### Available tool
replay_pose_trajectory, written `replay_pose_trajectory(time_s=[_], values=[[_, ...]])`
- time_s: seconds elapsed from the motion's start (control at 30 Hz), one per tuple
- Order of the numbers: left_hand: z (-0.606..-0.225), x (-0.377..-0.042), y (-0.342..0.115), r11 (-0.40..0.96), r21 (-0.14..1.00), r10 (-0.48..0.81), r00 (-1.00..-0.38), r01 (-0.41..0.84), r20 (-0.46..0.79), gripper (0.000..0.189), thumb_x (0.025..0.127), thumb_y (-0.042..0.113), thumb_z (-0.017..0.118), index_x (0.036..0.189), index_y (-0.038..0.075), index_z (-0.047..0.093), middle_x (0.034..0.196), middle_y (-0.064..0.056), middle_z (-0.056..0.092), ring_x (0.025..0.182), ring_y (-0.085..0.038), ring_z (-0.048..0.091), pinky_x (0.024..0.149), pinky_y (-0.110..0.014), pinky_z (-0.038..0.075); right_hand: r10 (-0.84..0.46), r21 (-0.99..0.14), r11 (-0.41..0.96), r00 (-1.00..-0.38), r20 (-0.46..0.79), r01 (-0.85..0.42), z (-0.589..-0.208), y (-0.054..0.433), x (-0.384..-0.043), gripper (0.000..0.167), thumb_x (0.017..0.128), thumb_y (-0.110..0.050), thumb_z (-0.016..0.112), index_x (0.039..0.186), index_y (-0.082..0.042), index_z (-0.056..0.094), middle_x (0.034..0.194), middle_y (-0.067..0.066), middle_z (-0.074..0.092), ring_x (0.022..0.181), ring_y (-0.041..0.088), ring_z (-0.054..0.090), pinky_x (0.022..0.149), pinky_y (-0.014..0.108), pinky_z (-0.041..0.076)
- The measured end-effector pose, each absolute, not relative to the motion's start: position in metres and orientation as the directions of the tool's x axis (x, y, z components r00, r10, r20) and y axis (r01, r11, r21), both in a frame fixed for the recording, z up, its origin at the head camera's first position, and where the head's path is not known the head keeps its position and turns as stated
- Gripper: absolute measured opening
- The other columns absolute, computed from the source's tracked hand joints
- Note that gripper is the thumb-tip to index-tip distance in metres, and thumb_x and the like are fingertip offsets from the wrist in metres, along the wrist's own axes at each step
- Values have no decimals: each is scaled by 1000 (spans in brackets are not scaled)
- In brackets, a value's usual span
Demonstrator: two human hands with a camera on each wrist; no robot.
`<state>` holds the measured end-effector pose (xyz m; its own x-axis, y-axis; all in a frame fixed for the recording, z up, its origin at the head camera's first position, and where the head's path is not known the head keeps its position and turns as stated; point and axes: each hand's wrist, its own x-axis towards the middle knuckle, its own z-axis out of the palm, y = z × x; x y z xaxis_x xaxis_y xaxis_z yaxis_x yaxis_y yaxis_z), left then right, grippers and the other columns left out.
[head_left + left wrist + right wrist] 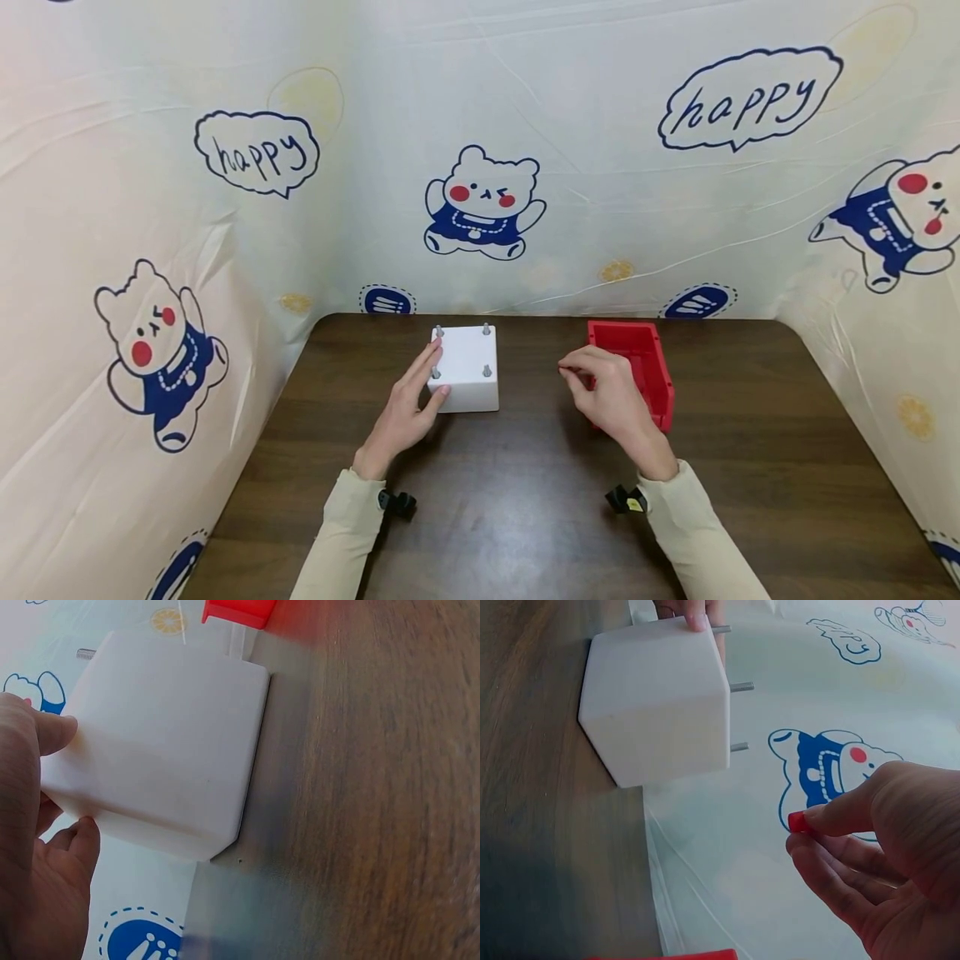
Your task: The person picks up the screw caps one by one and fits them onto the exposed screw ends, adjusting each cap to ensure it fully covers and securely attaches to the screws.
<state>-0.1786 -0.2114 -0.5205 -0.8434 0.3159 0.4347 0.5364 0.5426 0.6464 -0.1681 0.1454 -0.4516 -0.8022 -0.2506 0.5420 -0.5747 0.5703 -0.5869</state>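
Observation:
A white box [467,396] stands on the table with several upright metal threaded posts [740,687] on its top. My left hand [405,414] holds the box at its left side. In the left wrist view the thumb presses the front face and other fingers touch the left side. My right hand [611,396] is in the air to the right of the box, apart from it. Between thumb and fingertip it pinches a small red cylindrical piece [798,822]. That piece is hardly visible in the head view.
Partly behind my right hand stands an open red bin [663,379] on the dark wooden table [495,500]. The bin's contents are hard to make out. A pale printed curtain [600,208] surrounds the table's back and sides.

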Motion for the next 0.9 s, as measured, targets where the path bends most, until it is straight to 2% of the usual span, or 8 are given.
replay_pose_trajectory(time_s=[0.17, 0.43, 0.7, 0.9], values=[[-520, -178, -211, 540, 650, 316, -844, 535, 432, 68, 107, 17, 65, 168, 12, 34, 177, -7, 29, 162, -30, 32, 131, -41, 27, -247, -593, 572, -809, 534, -567, -452, 142, -167, 22, 86, -3, 87, 106, -11, 83, 104, 5, 80, 77, 13, 68, 67, 29, 63], [-519, -178, -211, 548, 648, 315, -848, 530, 426, 68, 107, 18, 65, 168, 12, 35, 177, -6, 28, 162, -29, 31, 131, -39, 26, -247, -593, 557, -797, 551, -582, -452, 138, -166, 21, 86, -3, 87, 105, -11, 84, 103, 5, 80, 76, 12, 67, 66, 29, 62], [-521, -180, -211, 527, 629, 329, -819, 572, 469, 68, 106, 14, 66, 167, 8, 36, 176, -9, 31, 161, -30, 32, 130, -27, 23, -240, -615, 523, -794, 558, -590, -453, 135, -165, 24, 85, -2, 88, 106, -12, 84, 105, 4, 80, 84, 15, 74, 74, 36, 67], [-522, -180, -213, 529, 646, 328, -835, 550, 441, 68, 108, 17, 64, 168, 11, 34, 177, -4, 28, 163, -24, 28, 132, -31, 23, -230, -623, 503, -788, 572, -599, -454, 132, -164, 25, 83, -2, 89, 106, -12, 84, 105, 4, 80, 86, 15, 75, 75, 39, 67]])
